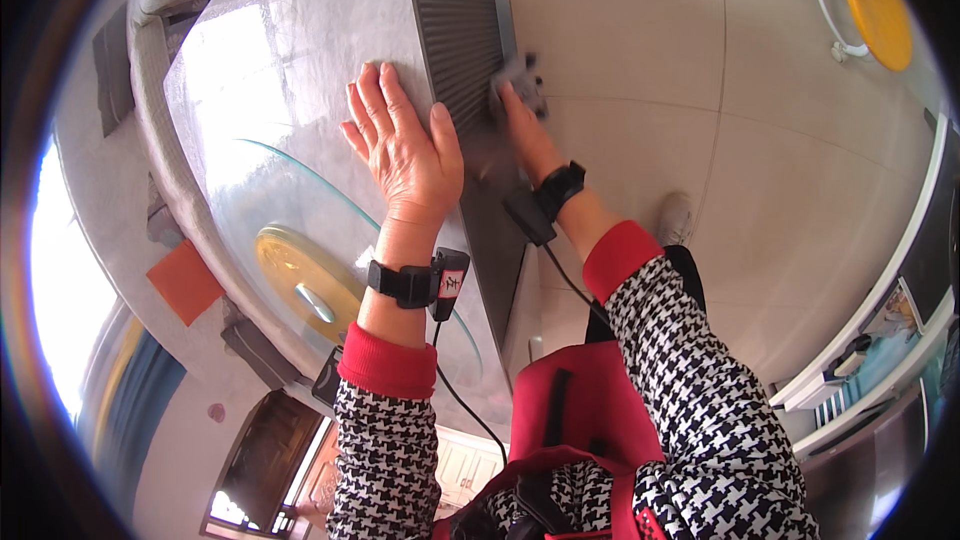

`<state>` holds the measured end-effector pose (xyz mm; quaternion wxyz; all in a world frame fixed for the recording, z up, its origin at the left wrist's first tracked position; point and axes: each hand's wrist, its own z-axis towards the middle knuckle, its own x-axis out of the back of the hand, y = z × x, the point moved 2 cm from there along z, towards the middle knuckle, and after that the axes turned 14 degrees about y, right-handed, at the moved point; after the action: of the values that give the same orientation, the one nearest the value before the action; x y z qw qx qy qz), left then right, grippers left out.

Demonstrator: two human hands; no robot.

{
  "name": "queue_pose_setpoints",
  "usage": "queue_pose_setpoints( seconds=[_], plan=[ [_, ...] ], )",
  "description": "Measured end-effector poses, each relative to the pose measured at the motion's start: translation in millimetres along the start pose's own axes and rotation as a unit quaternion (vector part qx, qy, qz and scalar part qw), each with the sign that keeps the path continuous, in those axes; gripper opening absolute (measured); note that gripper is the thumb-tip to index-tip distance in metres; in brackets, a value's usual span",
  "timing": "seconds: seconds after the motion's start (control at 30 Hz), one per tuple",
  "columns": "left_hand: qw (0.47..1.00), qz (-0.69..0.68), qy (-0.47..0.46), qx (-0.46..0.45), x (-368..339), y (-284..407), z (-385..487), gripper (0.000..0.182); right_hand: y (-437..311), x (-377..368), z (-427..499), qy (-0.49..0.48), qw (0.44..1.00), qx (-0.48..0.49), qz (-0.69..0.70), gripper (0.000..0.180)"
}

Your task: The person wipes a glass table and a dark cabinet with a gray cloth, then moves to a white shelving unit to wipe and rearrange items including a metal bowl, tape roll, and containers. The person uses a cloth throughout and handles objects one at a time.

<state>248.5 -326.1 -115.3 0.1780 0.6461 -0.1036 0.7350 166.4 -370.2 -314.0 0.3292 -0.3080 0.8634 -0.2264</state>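
My left hand (409, 146) lies palm down on the glossy grey tabletop (322, 30), fingers a little apart, holding nothing. My right hand (525, 120) is at the table's dark ribbed side (461, 22), gripping a blurred grey cloth (521, 86) that touches the side's edge. Both wrists wear black straps with small devices and cables. Left of my left forearm, a round clear glass turntable (262, 195) with a gold-coloured centre disc (307, 277) rests on the tabletop.
A yellow round stool (877, 7) with white legs stands at the upper right on the tiled floor (615, 22). A grey sofa (172, 187) with an orange cushion (185, 282) runs along the table's far side. A white-edged shelf unit (862, 360) is at the right.
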Motion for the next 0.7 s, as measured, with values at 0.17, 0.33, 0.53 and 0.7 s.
queue_pose_setpoints(
  seconds=[0.17,0.33,0.53,0.7],
  plan=[
    [1.0,-0.002,0.002,0.011,3.5,-4.1,4.9,0.06,-81.4,-47.6,-85.4,-0.092,0.982,0.159,-0.037,0.044],
    [1.0,0.008,-0.009,0.022,3.4,-1.8,2.5,0.055,-63.4,-45.4,-93.8,-0.055,0.974,0.199,-0.091,0.045],
    [1.0,0.006,-0.014,0.019,5.6,-2.6,3.8,0.054,-54.1,-43.1,15.2,-0.003,0.989,0.031,-0.142,0.057],
    [0.999,-0.001,-0.021,0.035,11.2,-0.9,4.7,0.055,-102.4,-61.6,-74.3,-0.04,0.998,-0.034,0.045,0.062]
  ],
)
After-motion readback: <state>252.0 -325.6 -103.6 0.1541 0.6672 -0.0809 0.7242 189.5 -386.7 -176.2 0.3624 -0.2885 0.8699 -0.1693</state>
